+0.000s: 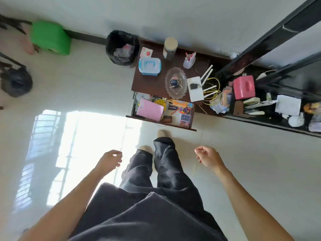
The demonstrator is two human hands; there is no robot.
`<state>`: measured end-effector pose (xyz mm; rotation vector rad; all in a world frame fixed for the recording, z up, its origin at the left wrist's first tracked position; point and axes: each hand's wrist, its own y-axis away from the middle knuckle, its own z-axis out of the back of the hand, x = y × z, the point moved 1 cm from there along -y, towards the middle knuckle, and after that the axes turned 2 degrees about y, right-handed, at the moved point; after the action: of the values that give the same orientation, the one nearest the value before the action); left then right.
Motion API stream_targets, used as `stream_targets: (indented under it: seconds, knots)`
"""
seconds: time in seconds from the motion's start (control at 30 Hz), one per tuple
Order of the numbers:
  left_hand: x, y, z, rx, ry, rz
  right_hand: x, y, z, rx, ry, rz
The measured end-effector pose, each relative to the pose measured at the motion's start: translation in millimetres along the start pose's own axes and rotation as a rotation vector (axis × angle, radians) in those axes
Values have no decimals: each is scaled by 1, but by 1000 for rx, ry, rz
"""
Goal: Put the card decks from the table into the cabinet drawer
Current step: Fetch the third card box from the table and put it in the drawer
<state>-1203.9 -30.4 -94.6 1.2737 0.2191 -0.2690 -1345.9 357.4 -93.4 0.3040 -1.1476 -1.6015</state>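
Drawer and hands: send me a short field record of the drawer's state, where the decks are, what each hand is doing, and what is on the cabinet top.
drawer: pulled open, crowded with items
card decks: what look like two dark boxed decks lie in the drawer's near right corner
other drawer contents: pink folder at its left
left hand: holds nothing, fingers loosely curled, hanging over the floor
right hand: holds nothing, loosely curled, short of the drawer
cabinet top: glass dish with keys, blue-lidded box

What look like 2 card decks (pixel 185 120) lie in the drawer's (pixel 156 122) right corner.
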Motion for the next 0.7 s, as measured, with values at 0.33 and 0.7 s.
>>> stream_targets:
  seconds: [0.33, 0.7]
  knots:
    - [114, 116, -21, -295, 475, 107, 12, -19, 66, 73, 434, -11]
    - [245, 223, -245, -579, 1268, 424, 155, 18, -80, 459, 1089, 534]
